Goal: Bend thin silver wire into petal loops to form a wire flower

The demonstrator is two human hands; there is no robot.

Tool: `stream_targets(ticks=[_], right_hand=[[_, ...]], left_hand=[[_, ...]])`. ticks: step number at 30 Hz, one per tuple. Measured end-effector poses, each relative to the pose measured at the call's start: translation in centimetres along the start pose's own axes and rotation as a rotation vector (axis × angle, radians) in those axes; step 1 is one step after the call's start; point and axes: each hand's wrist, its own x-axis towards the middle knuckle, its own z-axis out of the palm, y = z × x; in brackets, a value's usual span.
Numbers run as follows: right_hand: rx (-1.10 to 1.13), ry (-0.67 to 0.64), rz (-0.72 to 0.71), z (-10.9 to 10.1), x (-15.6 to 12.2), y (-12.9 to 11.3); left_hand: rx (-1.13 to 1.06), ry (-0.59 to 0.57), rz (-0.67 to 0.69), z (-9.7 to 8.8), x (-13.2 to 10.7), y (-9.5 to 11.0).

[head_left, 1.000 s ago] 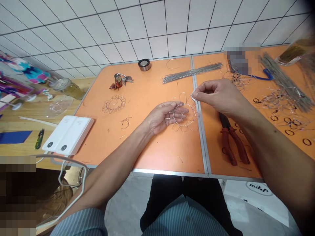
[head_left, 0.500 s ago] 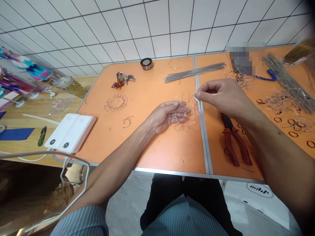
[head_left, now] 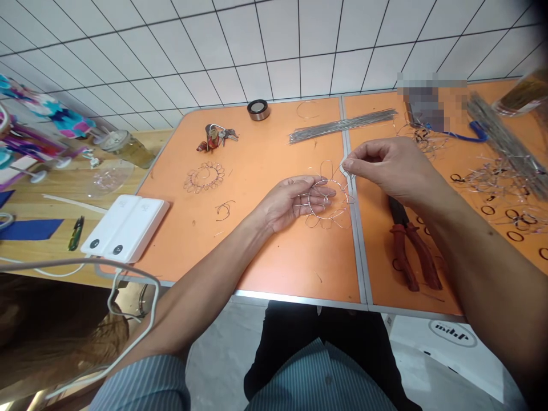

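Under the spread fingers (head_left: 319, 194) of the left hand (head_left: 289, 204) lies a light, springy wire flower (head_left: 331, 218); the right hand (head_left: 385, 168) pinches its edge, fingers tight together. It bends easily, so hold it near the middle.

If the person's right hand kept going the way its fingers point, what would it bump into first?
The wire flower: the right hand's fingertips seem to be at its edge, though depth is hard to judge. The left hand lies just beyond.
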Motion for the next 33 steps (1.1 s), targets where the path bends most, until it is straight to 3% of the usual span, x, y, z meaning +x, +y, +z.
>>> stream_targets(ticks=[9,20,33], right_hand=[[-0.041,0.002,0.014,0.2,0.3,0.4],[-0.081,0.036,-0.145,1.6,0.5,1.2],[-0.062,-0.008,-0.146,1.9,0.3,1.1]], left_hand=[[0.006,-0.008,-0.004,0.1,0.0,0.0],[0.005,-0.016,-0.037,0.4,-0.1,0.1],[-0.004,-0.032,-0.061,0.3,0.0,0.0]])
